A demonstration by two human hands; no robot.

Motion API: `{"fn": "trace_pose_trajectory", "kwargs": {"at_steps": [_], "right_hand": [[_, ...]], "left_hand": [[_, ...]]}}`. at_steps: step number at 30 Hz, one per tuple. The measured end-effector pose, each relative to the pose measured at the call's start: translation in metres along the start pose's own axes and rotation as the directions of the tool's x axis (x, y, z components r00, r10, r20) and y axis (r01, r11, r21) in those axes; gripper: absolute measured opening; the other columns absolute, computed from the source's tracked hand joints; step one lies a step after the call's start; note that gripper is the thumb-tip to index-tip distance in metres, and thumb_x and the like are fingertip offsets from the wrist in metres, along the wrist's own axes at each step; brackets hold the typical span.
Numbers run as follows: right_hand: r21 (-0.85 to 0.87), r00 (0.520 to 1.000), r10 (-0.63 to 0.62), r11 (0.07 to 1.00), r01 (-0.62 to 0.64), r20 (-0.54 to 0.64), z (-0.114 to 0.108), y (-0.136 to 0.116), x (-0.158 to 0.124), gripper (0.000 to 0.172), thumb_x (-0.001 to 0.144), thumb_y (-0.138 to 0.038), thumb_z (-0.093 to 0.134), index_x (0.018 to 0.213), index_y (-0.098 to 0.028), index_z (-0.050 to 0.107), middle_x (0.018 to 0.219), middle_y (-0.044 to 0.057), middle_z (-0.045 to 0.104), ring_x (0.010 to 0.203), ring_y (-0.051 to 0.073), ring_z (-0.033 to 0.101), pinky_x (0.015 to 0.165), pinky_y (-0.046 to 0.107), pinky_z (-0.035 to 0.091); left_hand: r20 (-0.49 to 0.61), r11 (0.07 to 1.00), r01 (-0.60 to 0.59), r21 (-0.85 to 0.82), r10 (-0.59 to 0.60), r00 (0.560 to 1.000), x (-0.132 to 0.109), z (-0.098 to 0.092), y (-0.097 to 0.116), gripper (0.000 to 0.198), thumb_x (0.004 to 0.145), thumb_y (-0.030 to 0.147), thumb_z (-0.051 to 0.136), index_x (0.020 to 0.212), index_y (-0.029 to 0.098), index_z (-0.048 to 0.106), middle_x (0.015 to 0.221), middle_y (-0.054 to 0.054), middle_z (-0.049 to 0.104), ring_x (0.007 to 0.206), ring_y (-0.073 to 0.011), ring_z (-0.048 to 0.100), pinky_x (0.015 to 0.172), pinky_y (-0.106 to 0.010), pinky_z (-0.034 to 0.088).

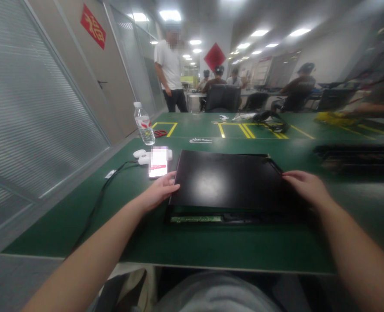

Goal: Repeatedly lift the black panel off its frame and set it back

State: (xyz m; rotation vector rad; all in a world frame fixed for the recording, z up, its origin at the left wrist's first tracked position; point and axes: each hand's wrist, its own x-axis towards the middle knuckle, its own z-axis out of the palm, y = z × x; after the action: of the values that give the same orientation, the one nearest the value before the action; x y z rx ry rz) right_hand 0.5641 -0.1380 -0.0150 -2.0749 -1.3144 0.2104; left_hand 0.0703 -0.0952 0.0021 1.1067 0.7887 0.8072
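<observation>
A black LCD panel (230, 180) lies tilted over a dark frame with a green circuit board strip (196, 219) along its near side. My left hand (161, 189) is closed on the panel's left edge, thumb on top and fingers beyond the edge. At the opposite edge, the fingertips of my right hand (304, 184) pinch the panel close to its far right corner. Part of the frame's rim (274, 166) shows beside that corner. Most of the frame is hidden under the panel. A phone (158, 164) with a lit screen stands just beyond my left hand.
A water bottle (144, 125), red-handled scissors (160, 133) and a white power strip with a black cable (102, 190) are at the left. Dark long parts (357, 158) sit at the right of the green table (140, 247). Several people are farther back, one standing (170, 65).
</observation>
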Motion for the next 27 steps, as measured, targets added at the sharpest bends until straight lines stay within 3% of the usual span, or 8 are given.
{"fn": "trace_pose_trajectory", "kwargs": {"at_steps": [27], "right_hand": [[0.003, 0.994, 0.102, 0.995, -0.103, 0.034, -0.0032, -0.0086, -0.0028, 0.025, 0.077, -0.038, 0.063, 0.091, -0.024, 0.079, 0.099, 0.007, 0.077, 0.096, 0.028, 0.068, 0.086, 0.04, 0.049]], "left_hand": [[-0.062, 0.995, 0.044, 0.09, -0.038, 0.997, -0.0017, 0.0018, 0.0029, 0.089, 0.075, 0.017, 0.083, 0.15, 0.014, 0.036, 0.113, -0.015, 0.077, 0.107, -0.0304, 0.073, 0.098, -0.043, 0.054]]}}
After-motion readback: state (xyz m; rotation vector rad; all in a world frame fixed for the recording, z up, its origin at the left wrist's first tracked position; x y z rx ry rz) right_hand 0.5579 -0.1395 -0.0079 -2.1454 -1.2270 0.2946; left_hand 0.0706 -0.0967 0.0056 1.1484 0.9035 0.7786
